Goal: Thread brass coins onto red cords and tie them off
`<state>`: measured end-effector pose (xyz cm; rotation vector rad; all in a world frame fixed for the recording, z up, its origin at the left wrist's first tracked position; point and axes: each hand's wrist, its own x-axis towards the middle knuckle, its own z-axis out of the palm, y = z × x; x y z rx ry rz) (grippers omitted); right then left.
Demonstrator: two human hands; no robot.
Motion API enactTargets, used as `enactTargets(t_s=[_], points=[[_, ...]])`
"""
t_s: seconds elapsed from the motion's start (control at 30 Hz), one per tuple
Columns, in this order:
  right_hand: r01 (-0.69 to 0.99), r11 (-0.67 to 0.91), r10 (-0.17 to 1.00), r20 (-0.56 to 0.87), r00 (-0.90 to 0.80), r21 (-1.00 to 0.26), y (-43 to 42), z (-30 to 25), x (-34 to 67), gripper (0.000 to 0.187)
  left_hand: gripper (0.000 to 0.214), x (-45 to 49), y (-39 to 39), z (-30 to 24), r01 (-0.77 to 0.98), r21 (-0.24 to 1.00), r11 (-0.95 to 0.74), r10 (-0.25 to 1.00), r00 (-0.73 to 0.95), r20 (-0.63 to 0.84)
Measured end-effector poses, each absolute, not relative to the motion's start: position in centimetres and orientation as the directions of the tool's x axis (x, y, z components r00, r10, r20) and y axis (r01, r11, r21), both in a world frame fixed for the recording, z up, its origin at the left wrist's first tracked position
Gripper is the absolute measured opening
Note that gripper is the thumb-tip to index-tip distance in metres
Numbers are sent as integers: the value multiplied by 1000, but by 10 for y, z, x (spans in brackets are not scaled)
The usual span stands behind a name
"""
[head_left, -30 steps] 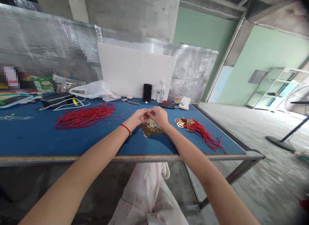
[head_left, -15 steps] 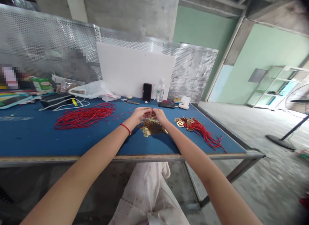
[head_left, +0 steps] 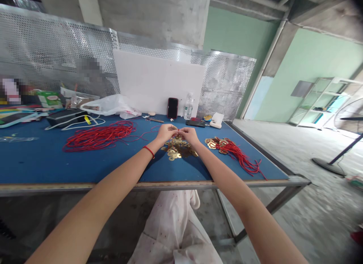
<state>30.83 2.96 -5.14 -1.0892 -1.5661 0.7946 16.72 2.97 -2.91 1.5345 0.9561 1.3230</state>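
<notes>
My left hand (head_left: 167, 133) and my right hand (head_left: 189, 135) meet fingertip to fingertip above a pile of gold-coloured coins (head_left: 175, 153). Both hands are closed in a pinch on a red cord (head_left: 178, 131), of which only a short bit shows between the fingers. Some coins in the pile appear to have a hole in the middle. To the left lies a large loose bundle of red cords (head_left: 99, 136), one strand trailing toward my left hand. Right of the pile, coins strung on red cords (head_left: 224, 145) lie with their tails toward the table's front edge.
Along the back of the blue table (head_left: 113, 169) stand a phone (head_left: 172, 107), a clear bottle (head_left: 188, 107) and a white board (head_left: 159, 80). A dark flat object (head_left: 195, 123) lies before the bottle. A plastic bag (head_left: 113, 105) and a black box (head_left: 68, 119) sit back left.
My hands have shifted slightly, with the fingers now bent into a tighter pinch and the fingertips closer together. The piles on the table have stayed put.
</notes>
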Motion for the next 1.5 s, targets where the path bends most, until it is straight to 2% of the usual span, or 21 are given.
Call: enactTargets(t_s=[0.17, 0.4, 0.57, 0.67, 0.8, 0.9, 1.03, 1.13, 1.3, 1.5], points=[[274, 326, 944, 326, -47, -905, 29, -51, 305, 16, 13, 164, 31, -30, -40, 974, -223, 949, 219, 227], [165, 260, 965, 248, -88, -951, 21, -44, 303, 12, 10, 159, 32, -28, -226, 964, 139, 932, 360, -50], [202, 315, 949, 305, -82, -927, 24, -44, 305, 10, 13, 160, 37, -29, -297, 899, 323, 892, 413, -184], [301, 393, 918, 389, -77, -869, 27, -45, 306, 11, 12, 161, 39, -31, -358, 857, 371, 880, 430, -201], [468, 497, 849, 520, -89, -731, 27, -44, 308, 15, 9, 161, 39, -32, -399, 839, 369, 883, 431, -183], [531, 529, 817, 567, -105, -663, 23, -42, 310, 16, 16, 162, 38, -31, -419, 829, 371, 886, 426, -181], [538, 538, 806, 583, -102, -649, 22, -41, 311, 17, 10, 161, 37, -31, -404, 840, 363, 886, 428, -177], [513, 555, 800, 590, -111, -655, 24, -42, 310, 17, 6, 160, 39, -35, -397, 881, 258, 910, 406, -83], [519, 586, 773, 622, -128, -622, 22, -39, 309, 17, 13, 161, 44, -41, -372, 921, 113, 926, 377, 39], [646, 588, 724, 673, -152, -487, 12, -34, 313, 20, 11, 159, 42, -40, -385, 904, 186, 903, 429, -3]])
